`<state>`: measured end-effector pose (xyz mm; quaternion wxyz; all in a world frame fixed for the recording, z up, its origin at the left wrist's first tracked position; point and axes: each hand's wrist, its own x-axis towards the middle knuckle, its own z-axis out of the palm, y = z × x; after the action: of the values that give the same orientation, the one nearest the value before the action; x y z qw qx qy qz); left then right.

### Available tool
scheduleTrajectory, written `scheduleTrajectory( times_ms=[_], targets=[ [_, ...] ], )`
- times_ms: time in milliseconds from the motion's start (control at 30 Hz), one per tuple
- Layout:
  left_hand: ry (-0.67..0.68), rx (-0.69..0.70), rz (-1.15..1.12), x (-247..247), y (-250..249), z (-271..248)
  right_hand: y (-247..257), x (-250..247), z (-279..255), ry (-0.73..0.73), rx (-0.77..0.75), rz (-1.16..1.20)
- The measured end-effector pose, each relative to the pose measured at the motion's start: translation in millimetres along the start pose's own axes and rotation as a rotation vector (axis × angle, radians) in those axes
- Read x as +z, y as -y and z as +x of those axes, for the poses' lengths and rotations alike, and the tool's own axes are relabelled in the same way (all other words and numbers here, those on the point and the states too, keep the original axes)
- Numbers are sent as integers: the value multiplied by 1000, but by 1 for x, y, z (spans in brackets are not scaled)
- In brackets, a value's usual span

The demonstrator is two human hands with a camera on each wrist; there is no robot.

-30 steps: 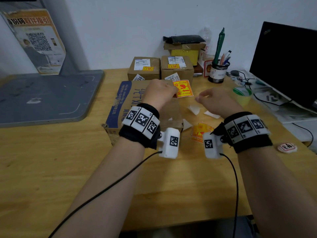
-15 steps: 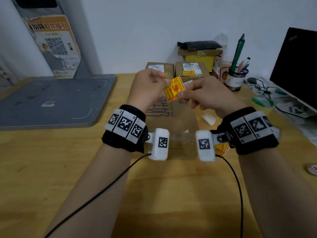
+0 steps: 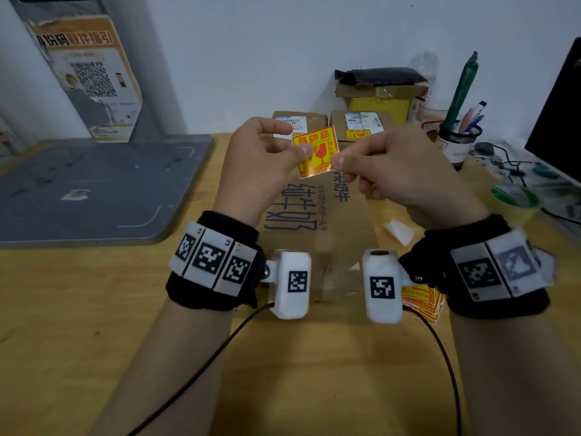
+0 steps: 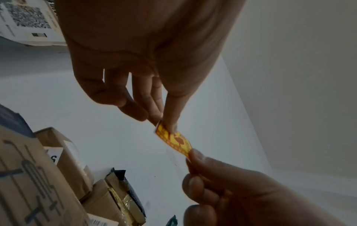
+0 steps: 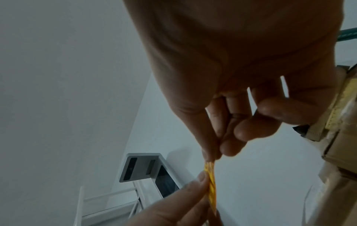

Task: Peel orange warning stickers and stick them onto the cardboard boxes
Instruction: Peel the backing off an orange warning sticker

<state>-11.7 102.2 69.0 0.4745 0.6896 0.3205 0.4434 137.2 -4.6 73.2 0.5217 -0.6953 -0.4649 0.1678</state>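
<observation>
Both hands were raised above the wooden desk [image 3: 78, 309] with one orange warning sticker [image 3: 315, 151] held between them. The left hand [image 3: 257, 165] pinched the sticker's edge at about nine o'clock between thumb and forefinger, its other fingers loosely curled; the left wrist view showed the thumb [image 4: 171, 113] lying flat on the printed face. The right hand [image 3: 405, 171] pinched the corner at about four o'clock, thumb tip against forefinger, the remaining fingers curled under the palm. From the right wrist view the sticker [image 5: 211, 182] appeared almost edge-on, so whether its backing had started to part could not be told. The sticker hung in the air over the far end of a large cardboard box [image 3: 317, 221] printed with blue characters, which lay flat on the desk between the forearms. At twelve o'clock from that box stood two small cardboard boxes [image 3: 314, 121] side by side, each bearing a white label and a small orange one. A stack of stickers [image 3: 421, 302] lay on the desk under the right wrist, at about four o'clock from the large box, and a scrap of white paper [image 3: 401, 231] lay beside the box's right edge. A pen cup [image 3: 457, 141] stood at two o'clock, near a dark monitor [image 3: 562, 121].
</observation>
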Motion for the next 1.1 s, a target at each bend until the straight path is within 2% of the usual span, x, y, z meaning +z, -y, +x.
scheduleTrajectory(
  times_ms=[100,200,300,467,1100],
  targets=[
    [-22,93,60,-3,-1,0,-1,4,4,-44,-6,41],
    [64,140,105,-2,-8,-1,2,5,7,-59,-33,88],
    [131,135,139,0,-10,-2,6,9,6,6,-34,131],
    [171,92,126,-5,-5,-1,8,13,5,17,-28,181],
    [194,84,52,-13,-11,-6,15,12,0,79,-77,231]
  ],
)
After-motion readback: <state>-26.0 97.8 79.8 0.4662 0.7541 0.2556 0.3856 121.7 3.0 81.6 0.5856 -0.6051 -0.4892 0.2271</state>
